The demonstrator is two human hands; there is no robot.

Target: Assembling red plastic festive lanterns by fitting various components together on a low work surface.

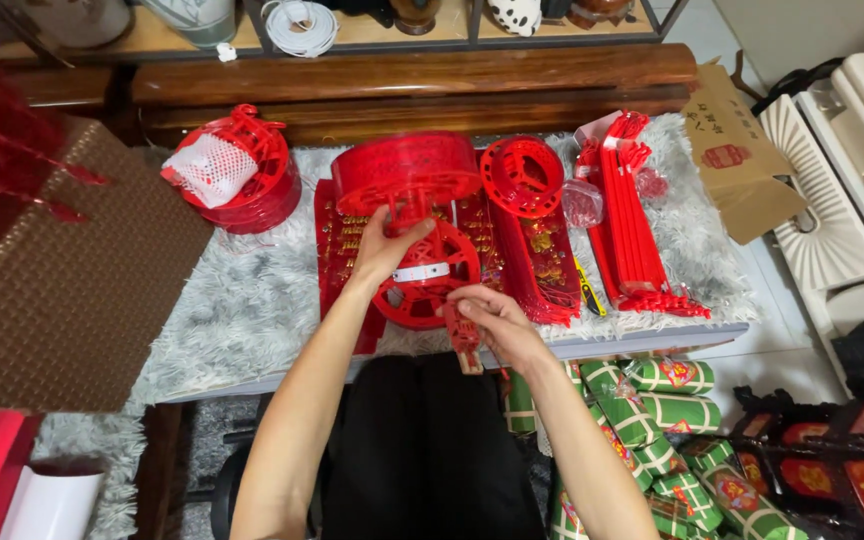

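Left hand (pixel 384 247) gripping the red frame (pixel 422 272) at its top, mid-table near the front edge. Right hand (pixel 487 318) pinching a small red strip (pixel 464 340) against the frame's lower rim. Just behind: red drum (pixel 407 165), spool (pixel 520 176). Right: red rods (pixel 632 210). Far left: netted hoops (pixel 237 170).

A tan cardboard box (pixel 734 150) with a red printed label is seen lying tilted at the right end of the bench (pixel 252 300), its flap hanging past the edge. Green wrapped packets (pixel 667 377) with red and gold labels are piled on the floor below. Dark boxes (pixel 852 470) with red panels are stacked just beside them, at the lower right.
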